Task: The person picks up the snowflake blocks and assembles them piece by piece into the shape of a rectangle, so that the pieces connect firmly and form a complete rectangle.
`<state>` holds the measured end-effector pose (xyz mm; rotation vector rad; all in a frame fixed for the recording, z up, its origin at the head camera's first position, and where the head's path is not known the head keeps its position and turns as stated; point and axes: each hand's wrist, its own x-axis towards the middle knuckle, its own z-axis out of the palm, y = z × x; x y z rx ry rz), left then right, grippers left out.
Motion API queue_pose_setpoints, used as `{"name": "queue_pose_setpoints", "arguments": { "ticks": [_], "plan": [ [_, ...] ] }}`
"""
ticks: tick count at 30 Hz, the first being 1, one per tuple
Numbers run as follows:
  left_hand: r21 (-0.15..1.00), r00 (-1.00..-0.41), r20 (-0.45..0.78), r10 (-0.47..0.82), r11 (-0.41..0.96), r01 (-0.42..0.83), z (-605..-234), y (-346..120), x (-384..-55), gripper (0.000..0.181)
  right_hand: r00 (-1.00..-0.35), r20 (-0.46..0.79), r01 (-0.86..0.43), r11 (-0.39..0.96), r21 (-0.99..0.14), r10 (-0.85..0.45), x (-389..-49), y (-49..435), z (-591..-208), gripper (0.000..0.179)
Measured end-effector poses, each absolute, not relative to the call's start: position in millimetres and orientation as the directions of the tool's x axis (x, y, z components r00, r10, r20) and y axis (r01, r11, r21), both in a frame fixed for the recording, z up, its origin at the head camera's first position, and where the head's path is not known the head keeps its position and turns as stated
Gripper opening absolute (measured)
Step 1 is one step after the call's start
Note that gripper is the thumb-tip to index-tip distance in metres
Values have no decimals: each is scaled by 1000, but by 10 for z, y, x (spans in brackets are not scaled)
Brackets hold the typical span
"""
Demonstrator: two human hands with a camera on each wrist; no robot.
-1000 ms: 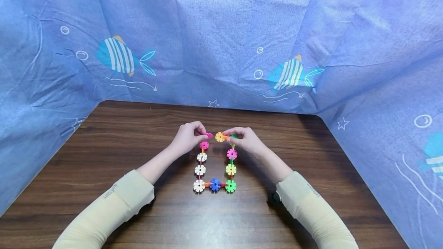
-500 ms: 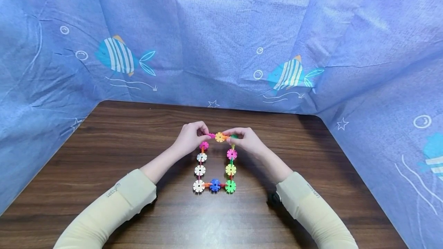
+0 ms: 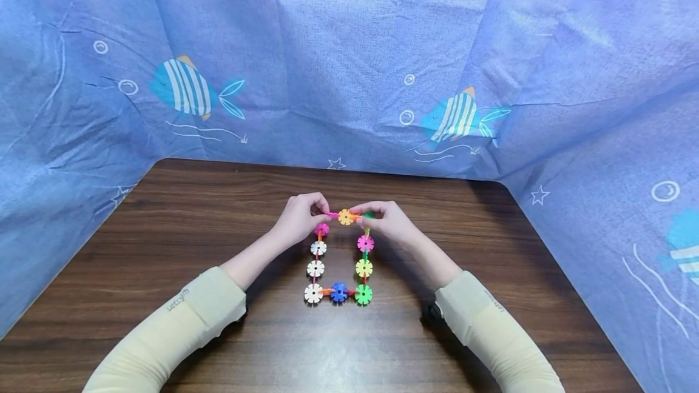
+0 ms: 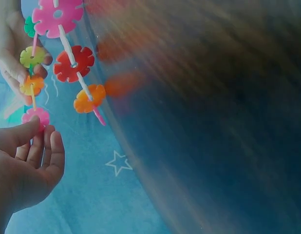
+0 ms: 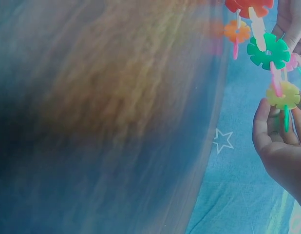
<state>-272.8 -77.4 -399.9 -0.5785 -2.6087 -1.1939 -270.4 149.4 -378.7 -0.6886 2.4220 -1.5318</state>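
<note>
A chain of colourful notched plastic snowflake discs lies on the table in a U shape, with white discs [image 3: 315,268] on the left, a blue disc [image 3: 338,292] at the near side and a green disc [image 3: 363,294] at the near right corner. At the far side my left hand [image 3: 300,217] pinches a pink disc [image 4: 36,117], seen nearly edge-on from the head and touching a light orange disc [image 3: 346,217]. My right hand [image 3: 389,221] grips the chain just right of that orange disc, fingers about a yellow disc [image 5: 284,95]; its exact contact is partly hidden.
The brown wooden table [image 3: 218,199] extends on all sides of the chain. Behind it and to both sides hangs a blue cloth [image 3: 349,65] printed with fish and stars. Both forearms rest over the table in pale sleeves [image 3: 483,314].
My left hand has shifted slightly right, bringing the pink disc across the gap to the orange disc. The pink disc has turned more edge-on. My right hand stays almost still.
</note>
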Motion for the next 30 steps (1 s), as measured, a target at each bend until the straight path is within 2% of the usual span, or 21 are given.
{"name": "queue_pose_setpoints", "arguments": {
  "ticks": [7,14,20,30],
  "plan": [
    [667,-892,366,263,594,449,-3990,-740,-2713,14,-865,119,-336,387,-859,-487,-2704,1458,-3792,30],
    [686,-895,366,255,576,445,-3997,-716,-2719,13,-886,161,-365,441,-820,-435,-2908,1457,-4088,34],
    [667,-887,404,226,590,454,-4016,-700,-2712,13,-903,168,-356,473,-805,-395,-2897,1432,-4094,33],
    [656,-873,420,249,581,481,-4046,-710,-2727,14,-887,250,-423,466,-777,-388,-2875,1407,-4131,31]
  ]
}}
